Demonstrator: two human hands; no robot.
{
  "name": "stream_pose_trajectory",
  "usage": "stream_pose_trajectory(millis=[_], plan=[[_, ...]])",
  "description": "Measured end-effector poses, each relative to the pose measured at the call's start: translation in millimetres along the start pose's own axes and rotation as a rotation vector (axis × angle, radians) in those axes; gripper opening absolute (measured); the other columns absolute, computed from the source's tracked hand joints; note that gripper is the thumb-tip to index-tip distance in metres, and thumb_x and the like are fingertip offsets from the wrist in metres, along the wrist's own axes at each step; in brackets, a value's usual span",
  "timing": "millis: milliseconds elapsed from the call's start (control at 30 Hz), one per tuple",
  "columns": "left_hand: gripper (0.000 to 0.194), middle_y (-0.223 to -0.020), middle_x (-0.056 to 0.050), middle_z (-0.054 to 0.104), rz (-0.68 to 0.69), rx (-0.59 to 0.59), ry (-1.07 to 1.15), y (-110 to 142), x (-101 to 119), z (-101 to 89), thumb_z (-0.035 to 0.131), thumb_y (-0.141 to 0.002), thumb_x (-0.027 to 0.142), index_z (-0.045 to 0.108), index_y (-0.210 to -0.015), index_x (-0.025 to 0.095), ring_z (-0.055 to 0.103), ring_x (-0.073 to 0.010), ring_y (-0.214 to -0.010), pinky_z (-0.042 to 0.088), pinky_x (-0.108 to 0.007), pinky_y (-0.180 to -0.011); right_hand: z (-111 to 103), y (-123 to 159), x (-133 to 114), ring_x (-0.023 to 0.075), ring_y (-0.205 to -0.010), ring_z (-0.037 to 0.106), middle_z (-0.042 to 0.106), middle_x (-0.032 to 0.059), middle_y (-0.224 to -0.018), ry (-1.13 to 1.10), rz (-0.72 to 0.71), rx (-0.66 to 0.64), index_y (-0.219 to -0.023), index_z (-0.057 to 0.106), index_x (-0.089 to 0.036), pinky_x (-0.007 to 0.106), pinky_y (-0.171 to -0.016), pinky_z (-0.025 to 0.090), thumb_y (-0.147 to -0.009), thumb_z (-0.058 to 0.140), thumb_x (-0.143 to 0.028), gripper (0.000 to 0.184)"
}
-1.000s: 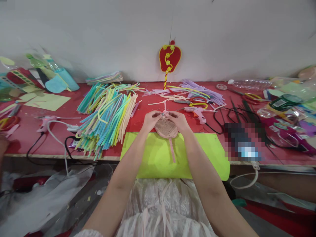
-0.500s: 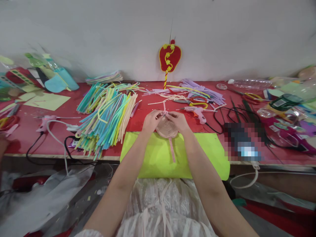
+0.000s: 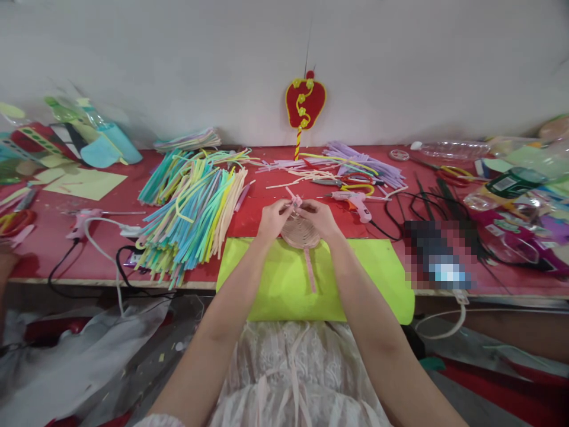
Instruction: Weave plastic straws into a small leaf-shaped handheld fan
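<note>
A small pink woven fan [image 3: 301, 233] of pipe cleaners lies at the far edge of a lime green sheet [image 3: 284, 284], its thin handle pointing toward me. My left hand [image 3: 273, 217] and my right hand [image 3: 320, 217] meet at the fan's top. Both pinch a short pink pipe cleaner end [image 3: 293, 198] that sticks up and leans left. The fingers of both hands are curled tight around it.
A big pile of pastel pipe cleaners [image 3: 195, 207] lies to the left on the red table [image 3: 53, 243]. A pink glue gun [image 3: 358, 204], scissors [image 3: 355, 182] and purple strips [image 3: 364, 163] sit beyond my hands. A red fan ornament [image 3: 304, 105] leans on the wall. Black cables [image 3: 418, 207] run right.
The pink pipe cleaner end between my fingers has tipped from upright to leaning left. My hands stayed at the fan's top with only small finger movement.
</note>
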State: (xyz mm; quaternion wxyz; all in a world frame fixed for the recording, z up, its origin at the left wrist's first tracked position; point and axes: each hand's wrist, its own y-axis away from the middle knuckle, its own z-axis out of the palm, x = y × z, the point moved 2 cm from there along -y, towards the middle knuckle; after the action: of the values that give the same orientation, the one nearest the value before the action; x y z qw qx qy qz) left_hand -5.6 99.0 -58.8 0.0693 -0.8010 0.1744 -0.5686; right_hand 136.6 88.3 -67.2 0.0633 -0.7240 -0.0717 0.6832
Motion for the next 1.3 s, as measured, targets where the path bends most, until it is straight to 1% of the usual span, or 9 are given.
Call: stream_pose_trajectory(millis=[100,200,367,500,633,800,900,1033,1300], plan=[[0.023,-0.084,-0.004,0.068,0.016,0.013,-0.015,0,1,0.8,0.054,-0.078,0.037,0.065,-0.091,0.02,0.064,-0.0159,-0.077,0.048,-0.025,-0.072,1,0,3,0.0155,-0.073,0.058,0.067,0.003,-0.079,-0.027,0.032,0.013,-0.082,0.066,-0.019,0.029,-0.07,0.046,-0.065,0.063,-0.042,0.028],[0.023,-0.085,-0.005,0.068,0.024,0.024,-0.007,0,1,1.4,0.054,-0.078,0.035,0.064,-0.093,0.02,0.063,-0.0162,-0.08,0.047,-0.027,-0.076,2,0,2,0.015,-0.074,0.058,0.066,0.0024,-0.08,-0.013,0.006,0.013,-0.081,0.066,-0.019,0.028,-0.071,0.046,-0.066,0.063,-0.041,0.027],[0.022,-0.082,-0.003,0.067,0.027,0.084,-0.084,0,1,-0.9,0.054,-0.078,0.033,0.063,-0.094,0.022,0.062,-0.0149,-0.075,0.046,-0.026,-0.075,7,2,-1,0.0155,-0.079,0.059,0.066,0.0021,-0.087,-0.055,0.022,-0.023,-0.089,0.066,-0.021,0.027,-0.072,0.047,-0.068,0.061,-0.045,0.033],[0.023,-0.081,-0.002,0.066,0.016,0.04,-0.056,-1,1,0.9,0.055,-0.077,0.031,0.062,-0.096,0.022,0.061,-0.0126,-0.071,0.046,-0.024,-0.072,7,1,3,0.0163,-0.078,0.06,0.066,0.0027,-0.087,-0.101,0.06,0.044,-0.087,0.065,-0.021,0.027,-0.069,0.049,-0.068,0.059,-0.051,0.037],[0.027,-0.078,-0.002,0.065,-0.01,-0.016,0.038,-2,-2,4.1,0.053,-0.078,0.032,0.059,-0.101,0.02,0.059,-0.0107,-0.063,0.046,-0.023,-0.066,3,-1,6,0.0159,-0.073,0.059,0.065,0.0018,-0.077,-0.049,0.035,0.083,-0.078,0.065,-0.02,0.028,-0.069,0.049,-0.068,0.058,-0.052,0.034],[0.025,-0.085,-0.004,0.065,0.003,0.085,0.045,-4,-1,0.1,0.054,-0.077,0.038,0.063,-0.091,0.019,0.059,-0.013,-0.076,0.046,-0.023,-0.068,2,-1,3,0.0139,-0.063,0.056,0.064,0.0013,-0.071,0.051,0.006,0.018,-0.077,0.065,-0.019,0.027,-0.064,0.046,-0.069,0.059,-0.048,0.031],[0.022,-0.085,-0.005,0.065,-0.026,0.083,0.086,-6,-2,-1.9,0.056,-0.075,0.037,0.063,-0.084,0.018,0.059,-0.0135,-0.077,0.047,-0.023,-0.067,2,0,2,0.0137,-0.061,0.054,0.062,0.0005,-0.065,0.116,-0.002,0.005,-0.074,0.065,-0.019,0.026,-0.062,0.043,-0.067,0.06,-0.047,0.029],[0.02,-0.083,-0.005,0.065,-0.087,0.069,0.148,-7,-5,-2.4,0.056,-0.074,0.035,0.063,-0.079,0.017,0.059,-0.0133,-0.073,0.048,-0.023,-0.065,5,1,5,0.0133,-0.062,0.055,0.063,0.0006,-0.07,0.029,0.011,0.012,-0.078,0.066,-0.019,0.026,-0.063,0.043,-0.066,0.062,-0.045,0.028],[0.017,-0.082,-0.005,0.066,-0.074,0.146,0.146,-9,-10,-1.5,0.058,-0.072,0.031,0.063,-0.078,0.016,0.06,-0.0137,-0.074,0.047,-0.026,-0.071,13,2,14,0.0119,-0.059,0.054,0.064,0.0012,-0.072,-0.111,0.089,0.077,-0.079,0.065,-0.019,0.025,-0.058,0.044,-0.064,0.063,-0.045,0.03]])
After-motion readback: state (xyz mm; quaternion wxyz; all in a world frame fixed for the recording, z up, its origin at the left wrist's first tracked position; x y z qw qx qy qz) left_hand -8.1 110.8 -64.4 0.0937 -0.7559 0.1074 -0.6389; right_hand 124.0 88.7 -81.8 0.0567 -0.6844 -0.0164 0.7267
